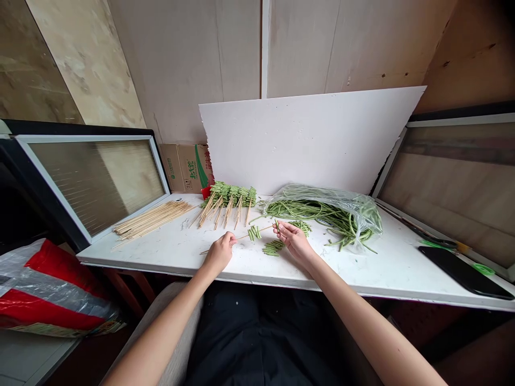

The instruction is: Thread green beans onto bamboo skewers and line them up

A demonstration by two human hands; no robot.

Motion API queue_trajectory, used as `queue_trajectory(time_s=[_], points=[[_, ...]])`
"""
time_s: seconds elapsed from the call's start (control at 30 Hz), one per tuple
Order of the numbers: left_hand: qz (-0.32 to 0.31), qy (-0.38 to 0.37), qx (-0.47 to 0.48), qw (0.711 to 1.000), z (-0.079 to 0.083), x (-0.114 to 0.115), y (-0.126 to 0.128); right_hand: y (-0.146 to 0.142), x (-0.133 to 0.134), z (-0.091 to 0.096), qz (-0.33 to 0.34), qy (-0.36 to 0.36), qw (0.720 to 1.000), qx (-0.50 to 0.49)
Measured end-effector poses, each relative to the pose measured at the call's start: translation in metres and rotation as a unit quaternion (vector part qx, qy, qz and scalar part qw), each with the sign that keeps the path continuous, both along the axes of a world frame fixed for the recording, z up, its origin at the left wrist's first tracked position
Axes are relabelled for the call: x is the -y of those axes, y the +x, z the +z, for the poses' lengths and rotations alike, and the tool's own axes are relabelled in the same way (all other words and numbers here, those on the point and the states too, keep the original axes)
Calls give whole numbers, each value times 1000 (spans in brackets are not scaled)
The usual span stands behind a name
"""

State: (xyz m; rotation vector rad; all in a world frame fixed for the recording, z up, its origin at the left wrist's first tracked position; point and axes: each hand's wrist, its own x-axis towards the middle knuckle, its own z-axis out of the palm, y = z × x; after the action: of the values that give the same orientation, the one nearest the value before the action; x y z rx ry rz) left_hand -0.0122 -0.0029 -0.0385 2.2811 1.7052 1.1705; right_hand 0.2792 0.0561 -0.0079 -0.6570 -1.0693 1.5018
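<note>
My left hand is closed round a thin bamboo skewer that points right across the white table. Several short green bean pieces are threaded on the skewer's middle. My right hand pinches a short green bean piece at the skewer's tip. A small pile of cut bean pieces lies just below the skewer, and another pile of cut pieces sits behind my right hand.
Finished bean skewers are stacked at the back. Bare skewers lie to the left. A plastic bag of long beans sits on the right. A black phone rests far right. A white board leans against the wall.
</note>
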Motion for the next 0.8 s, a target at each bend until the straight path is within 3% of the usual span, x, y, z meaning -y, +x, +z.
queue_trajectory(time_s=[0.33, 0.8], points=[[5, -5, 19, 1000, -3, -2, -3, -2, 3, 5, -19, 36, 998, 46], [-13, -20, 45, 999, -9, -3, -6, 0, -2, -7, -51, 99, 987, 119]])
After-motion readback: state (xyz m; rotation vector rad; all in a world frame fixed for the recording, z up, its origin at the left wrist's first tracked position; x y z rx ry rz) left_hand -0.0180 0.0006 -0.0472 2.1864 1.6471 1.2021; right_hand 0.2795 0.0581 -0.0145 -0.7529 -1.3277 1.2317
